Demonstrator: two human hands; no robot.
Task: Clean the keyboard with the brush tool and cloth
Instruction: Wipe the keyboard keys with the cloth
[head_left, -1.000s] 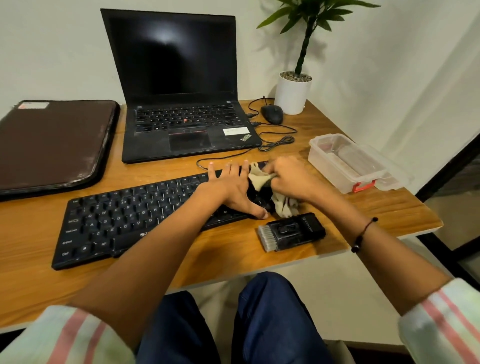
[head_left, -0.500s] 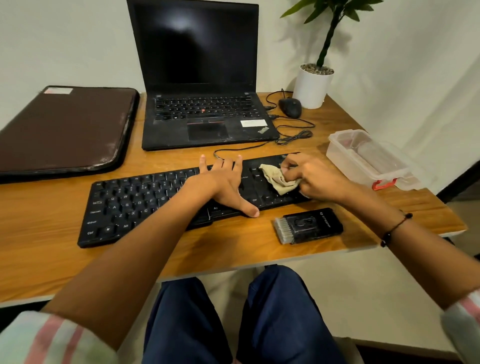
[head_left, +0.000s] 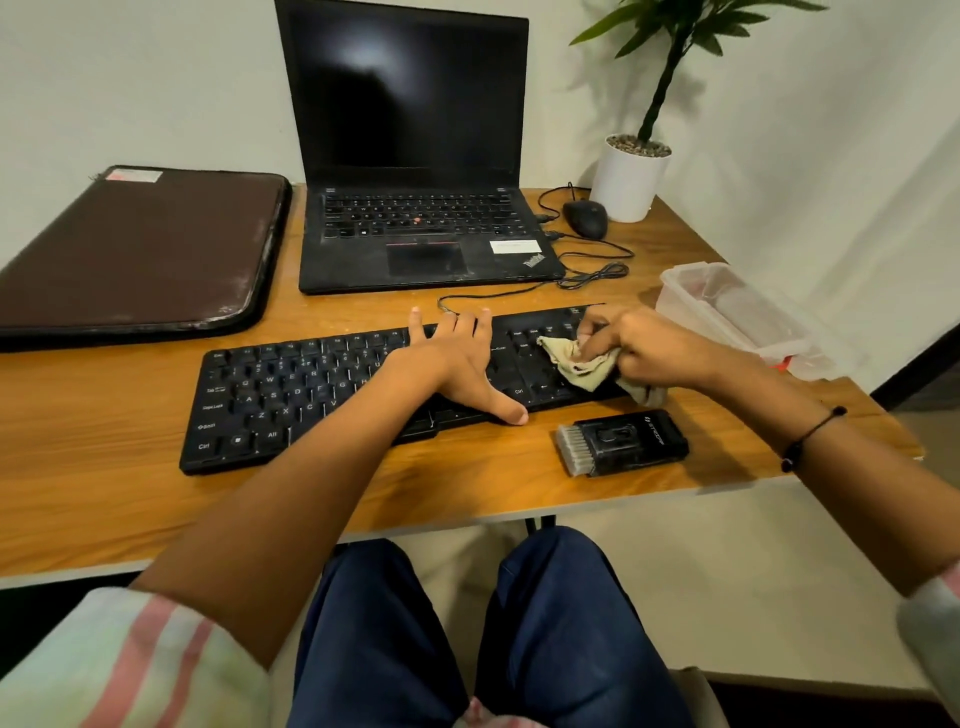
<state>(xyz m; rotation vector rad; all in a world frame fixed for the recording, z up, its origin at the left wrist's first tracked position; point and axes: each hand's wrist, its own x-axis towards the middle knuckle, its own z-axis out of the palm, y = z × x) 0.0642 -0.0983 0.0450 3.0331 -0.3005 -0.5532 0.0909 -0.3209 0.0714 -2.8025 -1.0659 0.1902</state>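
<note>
A black keyboard (head_left: 291, 395) lies across the wooden desk. My left hand (head_left: 457, 364) rests flat on its middle keys, fingers straight and thumb stretched along the front edge. My right hand (head_left: 654, 348) grips a crumpled beige cloth (head_left: 576, 364) and presses it on the keys at the keyboard's right end. The black brush tool (head_left: 621, 441), grey bristles pointing left, lies on the desk just in front of the keyboard's right end, apart from both hands.
An open black laptop (head_left: 415, 228) stands behind the keyboard, with a mouse (head_left: 586, 218), its cable and a potted plant (head_left: 631, 176) to its right. A brown sleeve case (head_left: 135, 249) lies at the back left. A clear plastic box (head_left: 737, 312) sits right of my right hand.
My right hand has moved the cloth over the right end keys, from the front edge up toward the back rows. My left hand stays pressed on the keyboard. The camera view shifted.
</note>
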